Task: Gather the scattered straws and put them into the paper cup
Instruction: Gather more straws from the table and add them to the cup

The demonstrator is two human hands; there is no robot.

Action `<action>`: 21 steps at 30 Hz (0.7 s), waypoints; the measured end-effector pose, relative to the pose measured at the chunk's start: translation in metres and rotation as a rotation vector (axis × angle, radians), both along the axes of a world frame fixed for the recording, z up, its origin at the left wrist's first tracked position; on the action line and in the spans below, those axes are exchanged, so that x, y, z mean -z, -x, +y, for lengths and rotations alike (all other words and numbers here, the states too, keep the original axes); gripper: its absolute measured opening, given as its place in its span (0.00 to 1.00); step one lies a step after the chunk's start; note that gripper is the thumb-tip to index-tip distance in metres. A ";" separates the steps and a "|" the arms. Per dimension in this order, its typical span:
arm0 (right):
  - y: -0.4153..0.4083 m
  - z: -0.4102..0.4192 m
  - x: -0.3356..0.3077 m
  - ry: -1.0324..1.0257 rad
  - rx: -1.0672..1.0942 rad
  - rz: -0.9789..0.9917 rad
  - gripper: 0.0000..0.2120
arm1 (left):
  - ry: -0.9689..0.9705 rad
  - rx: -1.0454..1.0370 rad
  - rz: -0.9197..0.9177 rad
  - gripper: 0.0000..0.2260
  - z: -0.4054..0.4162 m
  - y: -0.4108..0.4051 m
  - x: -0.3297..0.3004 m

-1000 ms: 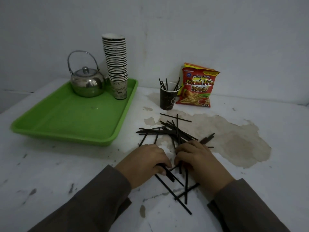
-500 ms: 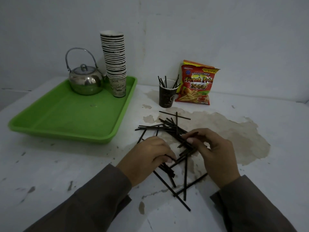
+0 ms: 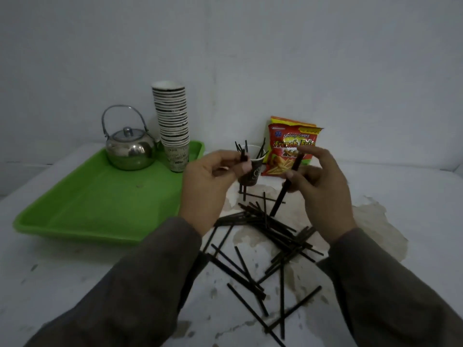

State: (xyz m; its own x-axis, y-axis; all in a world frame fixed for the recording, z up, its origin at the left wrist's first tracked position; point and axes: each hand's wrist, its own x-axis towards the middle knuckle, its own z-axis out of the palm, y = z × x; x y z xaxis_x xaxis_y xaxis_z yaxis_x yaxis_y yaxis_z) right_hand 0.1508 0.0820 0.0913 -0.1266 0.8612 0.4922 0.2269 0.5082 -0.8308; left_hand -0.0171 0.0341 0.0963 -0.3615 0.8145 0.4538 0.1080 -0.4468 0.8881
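Several black straws [image 3: 263, 236] lie scattered in a loose pile on the white table. A dark paper cup [image 3: 254, 171] stands behind the pile with a few straws upright in it, partly hidden by my left hand. My left hand [image 3: 213, 179] is raised just left of the cup and pinches black straws [image 3: 243, 156] between thumb and fingers. My right hand [image 3: 318, 186] is raised to the right of the cup and holds black straws [image 3: 283, 194] that slant down toward the pile.
A green tray [image 3: 100, 204] sits at the left with a steel kettle [image 3: 129, 149] and a tall stack of paper cups [image 3: 172, 126]. A red snack bag [image 3: 293, 146] leans against the wall behind the cup. A brown stain [image 3: 375, 226] marks the table at the right.
Both hands have risen from the pile on the table and moved forward to the cup, each carrying straws. The view has tilted upward.
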 end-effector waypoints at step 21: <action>0.078 0.137 0.025 -0.159 0.298 -0.379 0.11 | 0.240 -0.319 0.546 0.04 0.161 0.019 0.021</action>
